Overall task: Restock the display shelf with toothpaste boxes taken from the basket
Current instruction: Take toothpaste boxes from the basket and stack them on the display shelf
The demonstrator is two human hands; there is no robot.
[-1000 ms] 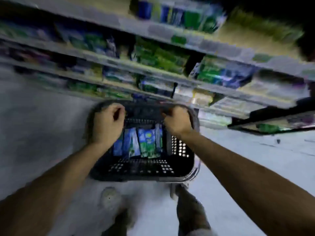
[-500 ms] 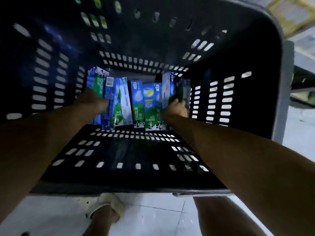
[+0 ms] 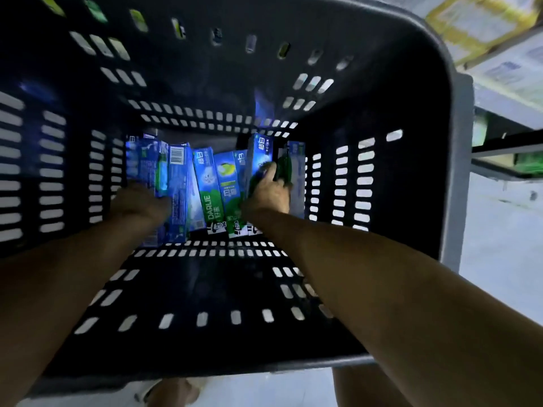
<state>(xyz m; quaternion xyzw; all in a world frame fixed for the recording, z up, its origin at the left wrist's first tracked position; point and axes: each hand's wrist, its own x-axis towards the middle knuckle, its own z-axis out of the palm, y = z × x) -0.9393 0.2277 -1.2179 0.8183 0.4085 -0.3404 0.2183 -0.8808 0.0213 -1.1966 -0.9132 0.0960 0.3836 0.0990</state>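
left hand (image 3: 138, 204), right hand (image 3: 269, 195) on toothpaste boxes (image 3: 207, 183)

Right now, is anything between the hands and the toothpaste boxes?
Nothing visible. Both are inside the basket: the left hand rests against the left boxes, the right hand grips a box on the right.

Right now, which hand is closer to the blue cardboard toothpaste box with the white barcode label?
Left. The left hand lies against the blue barcode-labelled box, on its left; the right hand grips another blue box several boxes to the right.
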